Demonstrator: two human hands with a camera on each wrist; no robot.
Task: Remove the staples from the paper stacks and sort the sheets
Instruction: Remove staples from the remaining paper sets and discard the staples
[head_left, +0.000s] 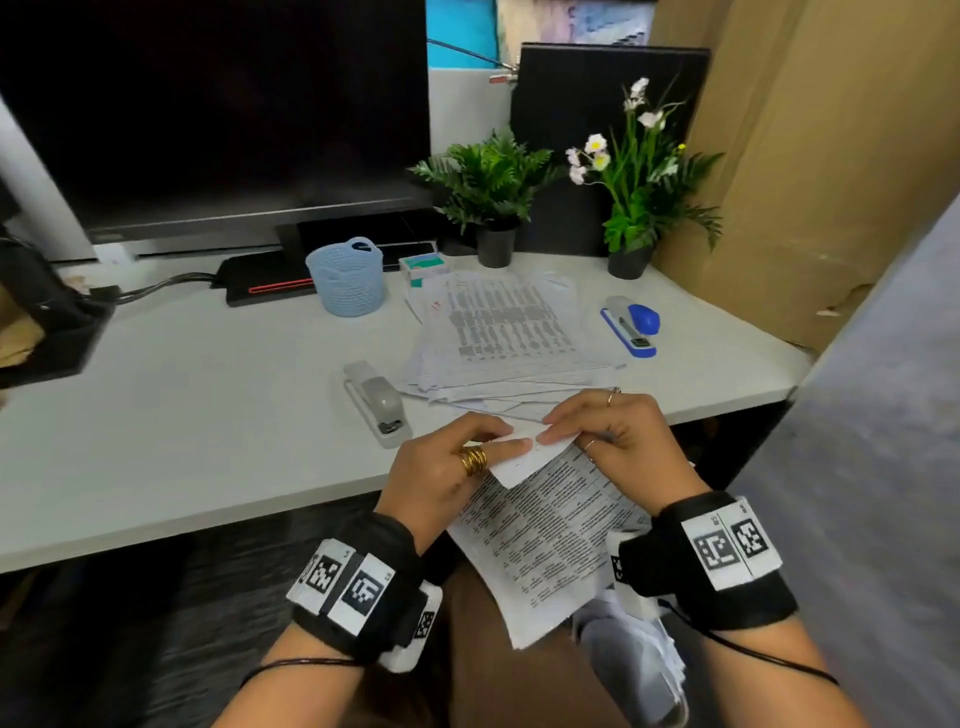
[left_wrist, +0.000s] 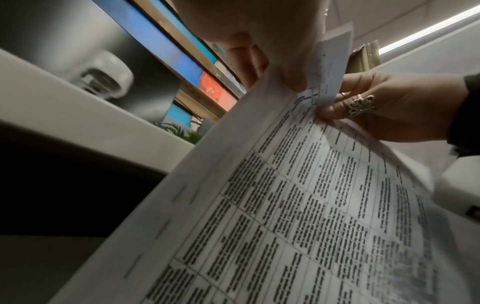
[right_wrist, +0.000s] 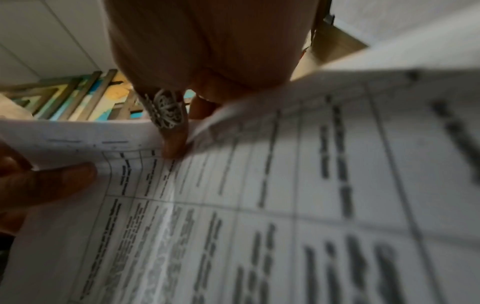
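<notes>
Paper stack (head_left: 545, 535) with the printed table hangs off the near edge of the counter (head_left: 208, 415) over my lap, and I have it by its top corner. My left hand (head_left: 452, 467) pinches that corner from one side, thumb on top. My right hand (head_left: 608, 431) pinches it from the other, folding a small flap of the top sheet back. Both hands are closed on the paper; neither is free.

To do this step well, I judge I should keep my left pinch close to the fastened spot so the sheets don't tear, and work the flap back slowly with my right fingertips (right_wrist: 174, 148) rather than yank it. Lifting the staple's legs first would let the sheets slide apart cleanly.

Beyond the held stack, a looser pile of sheets (head_left: 498, 332) lies on the counter; that looks like the place for freed pages. A grey stapler (head_left: 379, 402) sits left of that pile and a blue stapler (head_left: 631, 325) right of it.

I cannot make out the staple itself in any view; my fingers cover the corner, and the right wrist view is blurred. The bottom of the held stack is cut off below my wrists.
</notes>
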